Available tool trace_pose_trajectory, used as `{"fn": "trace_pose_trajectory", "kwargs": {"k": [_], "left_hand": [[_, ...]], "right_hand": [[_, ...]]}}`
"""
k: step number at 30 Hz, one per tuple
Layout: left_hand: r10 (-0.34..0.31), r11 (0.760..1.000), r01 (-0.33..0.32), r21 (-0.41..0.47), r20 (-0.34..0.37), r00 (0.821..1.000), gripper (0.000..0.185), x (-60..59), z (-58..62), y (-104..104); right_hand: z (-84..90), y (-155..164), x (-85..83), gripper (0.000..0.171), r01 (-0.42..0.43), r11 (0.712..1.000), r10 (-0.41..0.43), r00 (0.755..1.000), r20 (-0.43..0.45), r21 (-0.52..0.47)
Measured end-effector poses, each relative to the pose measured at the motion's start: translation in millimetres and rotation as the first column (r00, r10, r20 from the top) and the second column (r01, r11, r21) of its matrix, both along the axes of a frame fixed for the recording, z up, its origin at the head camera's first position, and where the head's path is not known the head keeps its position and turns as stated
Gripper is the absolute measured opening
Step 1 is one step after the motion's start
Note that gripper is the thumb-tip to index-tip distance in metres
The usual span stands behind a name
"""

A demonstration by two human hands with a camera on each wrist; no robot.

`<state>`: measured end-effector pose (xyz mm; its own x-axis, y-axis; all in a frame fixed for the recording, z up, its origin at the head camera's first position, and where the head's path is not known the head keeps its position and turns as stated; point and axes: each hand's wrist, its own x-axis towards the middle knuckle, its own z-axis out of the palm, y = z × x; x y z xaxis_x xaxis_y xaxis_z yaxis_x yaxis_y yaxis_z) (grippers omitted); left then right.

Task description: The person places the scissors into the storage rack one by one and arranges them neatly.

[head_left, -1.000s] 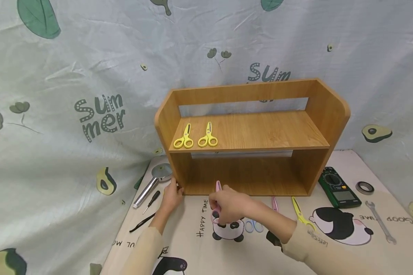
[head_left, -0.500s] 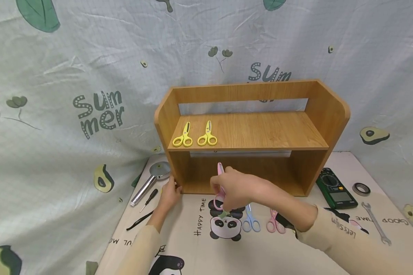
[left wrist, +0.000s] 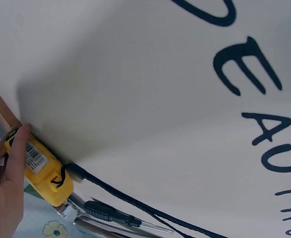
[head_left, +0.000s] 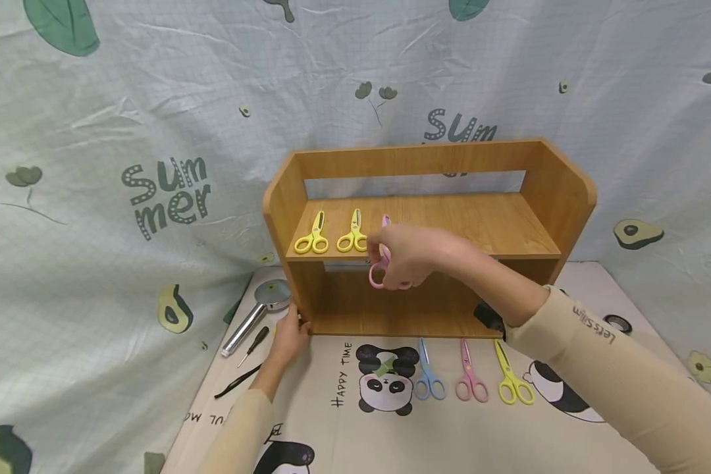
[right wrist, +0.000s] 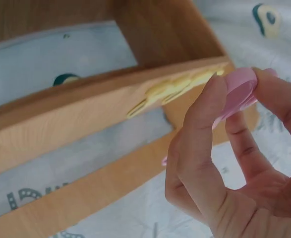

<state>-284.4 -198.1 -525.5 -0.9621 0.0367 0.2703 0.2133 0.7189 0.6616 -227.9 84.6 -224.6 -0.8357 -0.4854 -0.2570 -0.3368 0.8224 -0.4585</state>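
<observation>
Your right hand (head_left: pixel 411 257) pinched the pink scissors (head_left: pixel 382 260) by the handles at the front edge of the wooden shelf (head_left: pixel 426 227), just right of two yellow scissors (head_left: pixel 334 234). Blades pointed rearward, long axis front-to-back. A loose pinch (handles overhanging) could drop them. Your left hand (head_left: pixel 290 336) rested, fingers relaxed, against the shelf's lower-left corner.

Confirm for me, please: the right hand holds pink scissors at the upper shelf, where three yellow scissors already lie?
Not quite: the head view shows two yellow scissors on the upper shelf, not three. The rest stands: the right hand holds pink scissors at that shelf.
</observation>
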Motion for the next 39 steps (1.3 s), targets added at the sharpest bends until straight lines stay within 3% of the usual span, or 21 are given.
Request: {"fn": "trace_pose_trajectory", "kwargs": {"k": [7, 13, 27, 39], "left_hand": [[-0.003, 1.0, 0.003, -0.003, 0.027, 1.0, 0.048, -1.0, -1.8, -0.8], [0.012, 1.0, -0.012, -0.017, 0.033, 0.999, 0.046, -1.7, -1.3, -1.7], [-0.009, 1.0, 0.009, -0.017, 0.003, 1.0, 0.047, -2.6, -0.6, -1.0], [-0.011, 1.0, 0.011, -0.019, 0.008, 1.0, 0.05, -1.8, 1.1, -1.8]], "right_hand": [[17.3, 0.5, -33.8, 0.026, 0.079, 0.996, -0.076, 0.995, -0.06, 0.051], [21.7, -3.9, -59.5, 0.028, 0.137, 0.988, -0.134, 0.99, -0.038, 0.074], [-3.1, 1.0, -104.2, 0.018, 0.174, 0.977, -0.182, 0.982, 0.054, 0.126], [-17.0, -0.9, -114.2, 0.02, 0.205, 0.969, -0.223, 0.966, 0.132, 0.136]]}}
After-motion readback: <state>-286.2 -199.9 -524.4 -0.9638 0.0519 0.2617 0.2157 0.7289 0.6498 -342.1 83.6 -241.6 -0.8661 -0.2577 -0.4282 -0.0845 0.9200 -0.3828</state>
